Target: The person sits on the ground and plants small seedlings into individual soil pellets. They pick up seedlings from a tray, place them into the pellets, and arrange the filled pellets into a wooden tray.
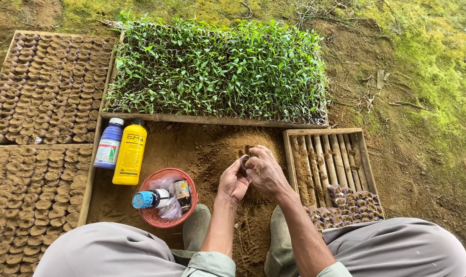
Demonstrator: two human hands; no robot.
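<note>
Both the left hand (233,182) and right hand (264,172) pinch a small cylindrical pot (243,163) (brown, soil-dusted) over the soil heap (202,149).

The person wears pale green rolled sleeves, grey trousers (397,251) and olive rubber boots (197,228).

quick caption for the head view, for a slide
Both hands, left hand and right hand, pinch a small soil pot over a soil heap, beside seedlings.

A yellow bottle (130,152) is lying beside a blue-and-white bottle (109,143); a red mesh basket (161,215) is showing against brown soil (202,149), green seedlings (217,69) behind.
</note>
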